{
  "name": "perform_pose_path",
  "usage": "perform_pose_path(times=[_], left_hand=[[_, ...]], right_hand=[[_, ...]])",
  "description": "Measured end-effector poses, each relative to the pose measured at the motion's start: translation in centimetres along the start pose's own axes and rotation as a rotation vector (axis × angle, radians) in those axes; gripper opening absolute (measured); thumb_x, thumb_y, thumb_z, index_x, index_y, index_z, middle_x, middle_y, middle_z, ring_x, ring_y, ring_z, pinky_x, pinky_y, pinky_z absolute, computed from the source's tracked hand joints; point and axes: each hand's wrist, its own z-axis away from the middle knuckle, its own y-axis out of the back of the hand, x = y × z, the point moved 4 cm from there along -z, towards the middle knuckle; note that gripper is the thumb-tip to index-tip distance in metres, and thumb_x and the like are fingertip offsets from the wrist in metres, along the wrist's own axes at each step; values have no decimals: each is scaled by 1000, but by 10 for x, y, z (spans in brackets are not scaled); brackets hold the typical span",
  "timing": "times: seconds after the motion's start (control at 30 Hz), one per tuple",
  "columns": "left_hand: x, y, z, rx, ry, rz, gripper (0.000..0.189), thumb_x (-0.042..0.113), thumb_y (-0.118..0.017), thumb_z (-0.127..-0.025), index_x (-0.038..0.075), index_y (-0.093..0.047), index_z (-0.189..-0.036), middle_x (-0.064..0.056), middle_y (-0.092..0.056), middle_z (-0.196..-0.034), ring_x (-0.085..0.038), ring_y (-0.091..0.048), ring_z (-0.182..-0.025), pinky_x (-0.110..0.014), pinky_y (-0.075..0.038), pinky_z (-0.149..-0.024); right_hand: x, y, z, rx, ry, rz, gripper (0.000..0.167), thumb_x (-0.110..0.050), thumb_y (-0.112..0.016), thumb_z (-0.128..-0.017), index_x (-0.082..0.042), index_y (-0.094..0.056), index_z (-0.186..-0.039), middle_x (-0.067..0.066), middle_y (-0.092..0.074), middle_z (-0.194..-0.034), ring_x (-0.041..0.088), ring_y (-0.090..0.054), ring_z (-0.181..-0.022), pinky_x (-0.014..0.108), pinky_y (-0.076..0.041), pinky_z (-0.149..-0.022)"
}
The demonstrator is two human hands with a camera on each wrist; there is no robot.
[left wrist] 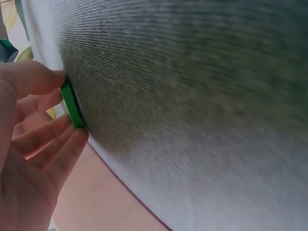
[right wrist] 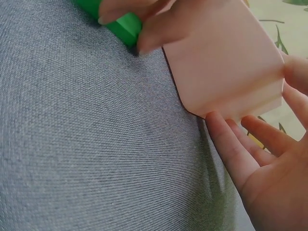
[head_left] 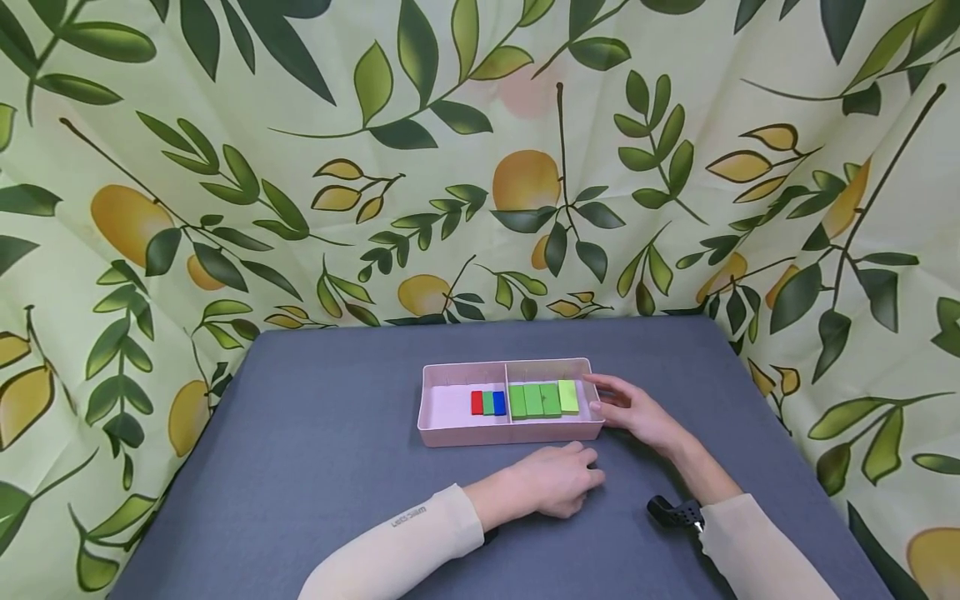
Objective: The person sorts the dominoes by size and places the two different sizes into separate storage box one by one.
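My left hand is low over the grey-blue tabletop, in front of a pink two-part box. Its thumb and fingertips pinch a slim green block, close against the cloth; in the head view the hand hides this block. At the box's right end, my right hand touches the wall and rim with fairly straight fingers. Several green blocks stand in a row in the right compartment, the rightmost one lighter. The left compartment holds a red block, a small green block and a blue block beside the divider.
A cloth with leaves and orange fruit hangs behind and along the sides of the table. A black strap device sits at my right wrist, by the sleeve.
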Motion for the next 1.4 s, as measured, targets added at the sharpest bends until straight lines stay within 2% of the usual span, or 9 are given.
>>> perform_pose_path(times=[0.3, 0.5, 0.67, 0.8, 1.07, 1.27, 1.4], left_hand=[[-9, 0, 18, 16, 18, -3, 28, 30, -71, -92, 25, -72, -120, 7, -60, -105, -10, -51, -91, -21, -46, -77], [-16, 7, 32, 33, 44, 10, 25, 27, -72, -89, 23, -74, -114, 7, -60, -100, -11, -49, -88, -21, -45, -71], [-19, 13, 41, 49, 27, 24, 24, 24, -72, -88, 20, -74, -111, 6, -59, -95, -11, -48, -84, -20, -42, -67], [-22, 20, 50, 60, 24, 36, 24, 25, -72, -88, 20, -74, -111, 7, -59, -95, -11, -48, -86, -19, -42, -70], [-35, 41, 70, 130, 58, 56, 21, 24, -74, -87, 17, -74, -107, 6, -57, -93, -11, -49, -90, -19, -43, -80], [-45, 55, 82, 171, 83, 39, 15, 21, -72, -87, 15, -72, -101, 4, -59, -96, -13, -50, -92, -22, -44, -81], [-54, 62, 91, 221, 114, 19, 9, 18, -70, -85, 15, -69, -94, 2, -61, -98, -16, -53, -93, -24, -46, -82]], right_hand=[[1, 1, 1, 10, -13, 9, 62, -25, -66, -101, -8, -40, -155, 27, -35, -155, 40, -50, -127, 28, -54, -89], [1, 1, 1, 15, 0, 15, 62, -25, -65, -101, -8, -40, -155, 25, -36, -156, 41, -50, -128, 27, -54, -90], [0, 2, 1, 22, 5, 16, 61, -24, -65, -101, -7, -40, -155, 25, -37, -155, 41, -49, -128, 26, -53, -89], [1, 1, 0, 20, 3, 26, 62, -24, -65, -101, -8, -40, -155, 25, -37, -155, 41, -49, -128, 26, -53, -89], [2, 2, 1, 16, -10, 35, 62, -25, -65, -101, -9, -40, -155, 25, -35, -157, 41, -48, -129, 29, -53, -90], [2, 2, 2, 21, -24, 43, 63, -26, -66, -101, -9, -40, -155, 25, -35, -156, 43, -46, -133, 34, -54, -93], [2, 2, 1, 14, -20, 44, 64, -27, -66, -100, -9, -39, -156, 25, -34, -157, 43, -45, -133, 35, -54, -94]])
